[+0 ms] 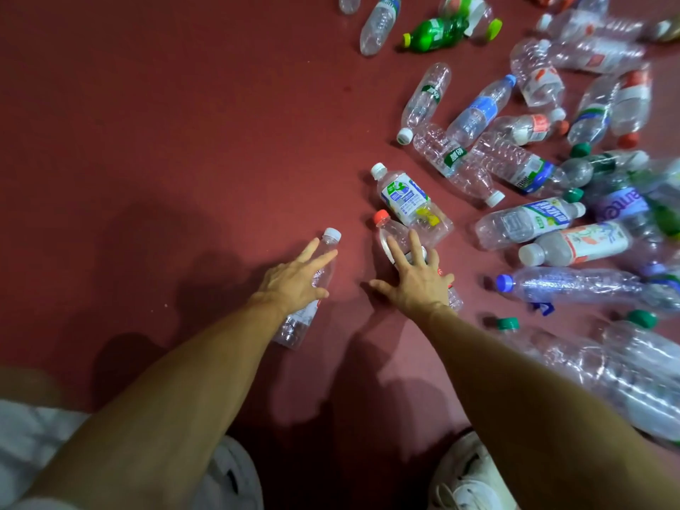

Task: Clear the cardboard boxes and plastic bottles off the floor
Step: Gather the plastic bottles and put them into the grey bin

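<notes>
On red floor [165, 141]: white-cap bottle [296, 325] under left hand [294, 281], red-cap bottle [388, 233] under right hand [415, 277]; fingers [323, 257] spread, grasping nothing. Risk: light round empties roll off if nudged. Boxes not visible.

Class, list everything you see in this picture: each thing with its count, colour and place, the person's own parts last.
floor: one, dark red, all around.
white-capped bottle: one, clear, under the left hand.
red-capped bottle: one, clear, under the right hand.
green bottle: one, yellow cap, top centre.
other bottles: many, mostly clear, heaped on the right.
shoes: two, white, bottom edge.
left hand: one, fingers straight, lower centre.
right hand: one, fingers spread, lower centre.
</notes>
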Available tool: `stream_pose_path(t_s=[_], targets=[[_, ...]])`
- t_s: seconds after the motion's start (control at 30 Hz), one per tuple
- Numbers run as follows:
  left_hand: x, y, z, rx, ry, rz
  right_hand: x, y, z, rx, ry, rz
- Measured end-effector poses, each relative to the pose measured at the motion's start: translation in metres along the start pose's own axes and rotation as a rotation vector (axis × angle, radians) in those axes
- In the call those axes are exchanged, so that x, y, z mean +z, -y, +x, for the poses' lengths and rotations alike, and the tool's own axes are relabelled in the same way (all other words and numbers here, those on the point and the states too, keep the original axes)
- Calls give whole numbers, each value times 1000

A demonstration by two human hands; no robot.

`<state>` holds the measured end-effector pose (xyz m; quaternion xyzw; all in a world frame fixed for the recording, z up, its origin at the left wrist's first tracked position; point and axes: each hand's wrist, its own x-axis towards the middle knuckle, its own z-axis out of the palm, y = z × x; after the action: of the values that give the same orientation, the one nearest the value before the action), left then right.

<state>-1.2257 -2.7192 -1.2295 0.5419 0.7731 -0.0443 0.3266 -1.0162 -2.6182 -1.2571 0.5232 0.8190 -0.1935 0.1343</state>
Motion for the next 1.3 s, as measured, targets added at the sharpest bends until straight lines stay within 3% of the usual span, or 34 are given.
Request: stream_pose_path(t_s=[0.33, 0.53, 0.77, 1.1, 1.3], targets=[[1, -2, 5, 7, 6, 41, 3, -37, 3, 29, 40, 267], [-38, -17, -11, -8, -19, -15, -51, -18, -6, -24, 41, 342], [-205, -77, -113, -9, -166, -205, -235, 50, -72, -119, 74, 318], [-466, -127, -341, -181, -313, -354, -544, 175, -196, -337, 100, 170], [-556, -127, -449, -325, -418, -358, -656, 253, -250, -553, 147, 83]])
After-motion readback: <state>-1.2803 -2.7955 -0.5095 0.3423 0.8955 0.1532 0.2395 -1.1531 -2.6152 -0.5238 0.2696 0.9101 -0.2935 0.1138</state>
